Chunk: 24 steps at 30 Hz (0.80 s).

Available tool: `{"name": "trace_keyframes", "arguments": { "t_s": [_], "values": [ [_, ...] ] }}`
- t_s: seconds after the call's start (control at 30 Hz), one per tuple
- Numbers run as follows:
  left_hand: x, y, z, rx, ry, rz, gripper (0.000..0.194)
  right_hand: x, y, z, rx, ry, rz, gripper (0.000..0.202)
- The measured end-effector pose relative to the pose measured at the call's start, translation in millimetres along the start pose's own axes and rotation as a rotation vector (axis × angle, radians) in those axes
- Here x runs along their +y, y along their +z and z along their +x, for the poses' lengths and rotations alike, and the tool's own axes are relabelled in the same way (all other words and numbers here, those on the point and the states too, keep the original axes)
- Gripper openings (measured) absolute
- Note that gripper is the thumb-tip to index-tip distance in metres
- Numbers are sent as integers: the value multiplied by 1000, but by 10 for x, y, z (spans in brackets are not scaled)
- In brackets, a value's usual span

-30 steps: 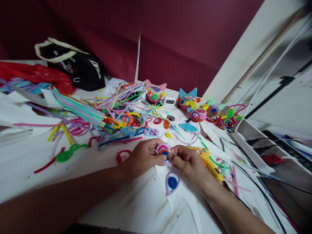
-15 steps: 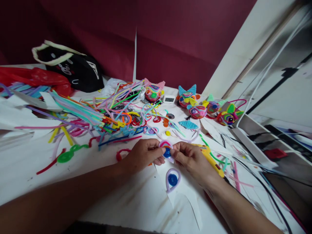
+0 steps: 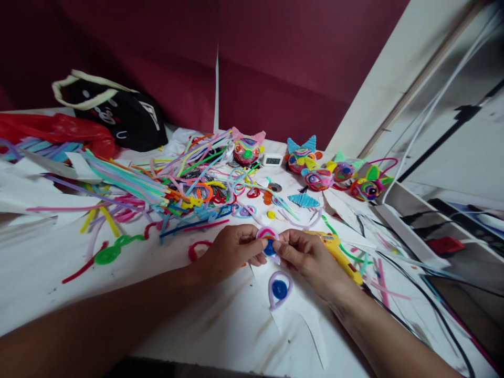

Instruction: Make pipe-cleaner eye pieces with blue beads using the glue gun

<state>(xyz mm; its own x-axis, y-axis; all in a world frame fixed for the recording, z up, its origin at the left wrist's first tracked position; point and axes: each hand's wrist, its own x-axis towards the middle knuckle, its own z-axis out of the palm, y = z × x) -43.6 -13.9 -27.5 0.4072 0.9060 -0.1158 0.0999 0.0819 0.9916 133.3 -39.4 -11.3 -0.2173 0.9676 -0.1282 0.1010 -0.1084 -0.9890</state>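
Between my two hands is a small pipe-cleaner piece (image 3: pixel 268 234), with a lilac outer loop, pink and orange arcs inside and a blue coil at its lower part. My left hand (image 3: pixel 238 247) pinches its left side between thumb and fingers. On the opposite side, my right hand (image 3: pixel 301 252) is closed on its edge, fingertips against the blue coil. Just below on the white paper lies a second piece, a lilac teardrop loop (image 3: pixel 290 290) around a blue coil (image 3: pixel 279 289). A yellow glue gun (image 3: pixel 342 254) lies beyond my right hand, partly hidden by it.
Loose pipe cleaners (image 3: pixel 129 181) pile up at the left and middle. Several finished pipe-cleaner animal heads, one with pink ears (image 3: pixel 247 149), stand at the back near a small digital clock (image 3: pixel 272 159). A black bag (image 3: pixel 118 113) sits back left. Black cables (image 3: pixel 425 299) run along the right.
Both hands stay almost in place, still gripping the pipe-cleaner piece. The view has shifted very slightly; nothing else has visibly moved.
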Motion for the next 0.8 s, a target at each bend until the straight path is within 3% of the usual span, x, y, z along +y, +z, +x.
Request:
{"name": "trace_keyframes", "arguments": {
  "t_s": [0.47, 0.8],
  "values": [
    [119, 56, -66, -12, -43, -51, 26, -2, 27, 7, 89, -30, 19, 45],
    [172, 0, -73, -29, -10, -10, 36, 3, 7, -16, 30, -8, 58, 44]
  ]
}}
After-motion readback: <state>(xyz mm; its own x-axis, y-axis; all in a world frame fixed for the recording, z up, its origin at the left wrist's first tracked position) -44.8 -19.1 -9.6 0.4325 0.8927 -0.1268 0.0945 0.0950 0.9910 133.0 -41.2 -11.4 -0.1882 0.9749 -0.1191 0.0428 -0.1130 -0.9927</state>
